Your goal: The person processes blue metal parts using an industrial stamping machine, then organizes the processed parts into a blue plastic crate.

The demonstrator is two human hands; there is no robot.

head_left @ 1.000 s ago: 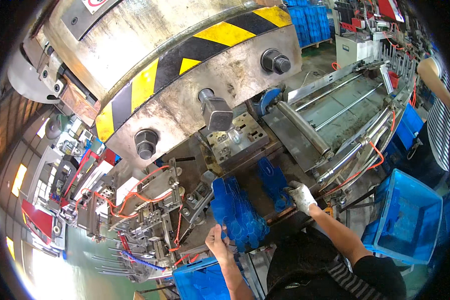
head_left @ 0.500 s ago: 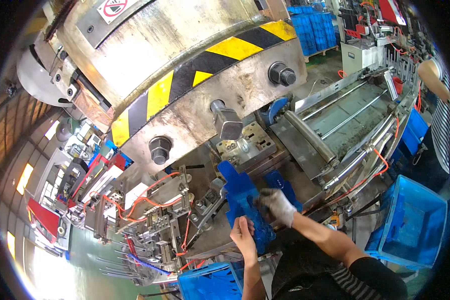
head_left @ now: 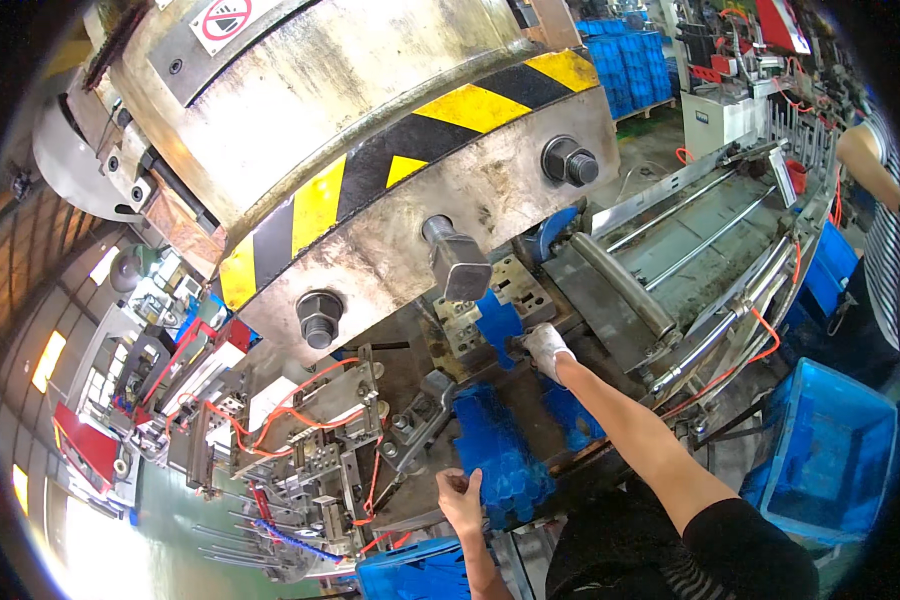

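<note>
My right hand (head_left: 548,350), in a pale glove with dark fingertips, reaches forward and grips the near end of a flat blue plate (head_left: 500,325). The plate's far end lies over the metal die block (head_left: 520,284), under the press ram, and is partly hidden by a square-headed bolt. My bare left hand (head_left: 458,500) is closed, fingers curled, at the left edge of a stack of similar blue plates (head_left: 495,440). What it pinches, if anything, is hidden. More blue plates (head_left: 568,412) lie right of the stack, partly behind my right forearm.
The press ram (head_left: 370,220), with yellow-black stripes and protruding bolts, hangs above the die. A clamp-like metal arm (head_left: 420,425) stands left of the stack. Blue crates (head_left: 820,450) stand at right and below (head_left: 370,572). A roller conveyor (head_left: 690,230) and another person (head_left: 875,190) are at right.
My right hand has moved forward from above the stack to the die, carrying a blue plate. My left hand has shifted slightly down and left, away from that plate.
</note>
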